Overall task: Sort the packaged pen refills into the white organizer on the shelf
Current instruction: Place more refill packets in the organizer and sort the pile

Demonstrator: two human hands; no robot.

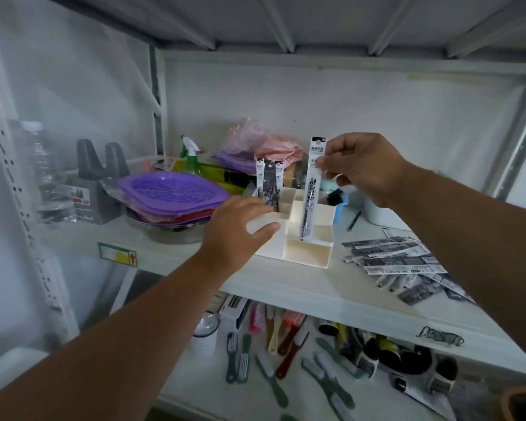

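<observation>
The white organizer (pixel 305 252) stands on the white shelf (pixel 301 287), stepped, with several compartments. My left hand (pixel 240 229) grips its left front corner. My right hand (pixel 362 165) pinches the top of a packaged pen refill (pixel 312 189), which hangs upright with its lower end over a middle compartment. A few refill packs (pixel 269 183) stand upright in the back left compartment. A loose pile of refill packs (pixel 401 262) lies on the shelf to the right of the organizer.
Purple trays (pixel 170 192) on a metal bowl sit left of the organizer; a green spray bottle (pixel 192 156) and pink bags (pixel 264 144) stand behind. A clear bottle (pixel 43 171) stands far left. Brushes (pixel 271 344) and bottles fill the lower shelf.
</observation>
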